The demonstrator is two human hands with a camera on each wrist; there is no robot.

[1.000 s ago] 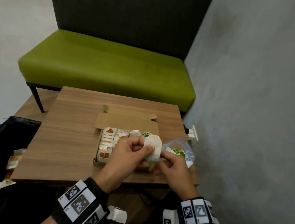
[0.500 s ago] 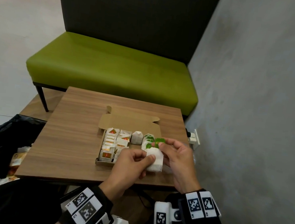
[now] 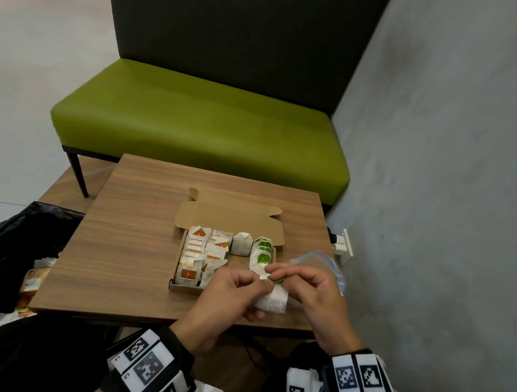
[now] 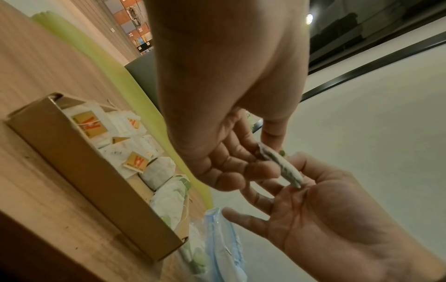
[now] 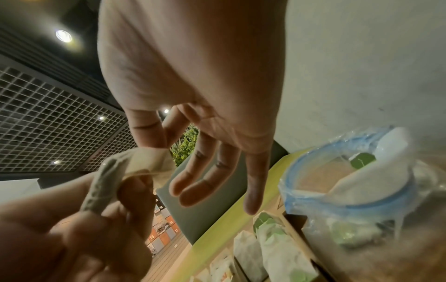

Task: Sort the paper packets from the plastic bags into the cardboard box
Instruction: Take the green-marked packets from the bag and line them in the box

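An open cardboard box (image 3: 185, 287) sits on the wooden table (image 3: 134, 245), holding rows of orange-tagged packets (image 3: 193, 253), one plain white packet (image 3: 241, 243) and green-tagged packets (image 3: 262, 251). Both hands hold one white paper packet (image 3: 274, 298) over the box's near right corner. My left hand (image 3: 249, 287) grips its body (image 4: 280, 164). My right hand (image 3: 287, 272) pinches its green tag (image 3: 274, 277) between thumb and forefinger, the other fingers spread (image 5: 217, 171). A clear plastic bag (image 3: 317, 261) with a blue rim (image 5: 350, 181) lies right of the box with green-tagged packets inside.
A grey wall (image 3: 447, 186) rises close on the right with a socket (image 3: 342, 245) near the table corner. A green bench (image 3: 201, 123) stands behind the table. A black bin bag (image 3: 0, 245) with wrappers sits on the floor at left.
The packet has gone from upright to lying flatter and lower between my hands. My right hand has shifted from the packet's side to pinching its green tag.
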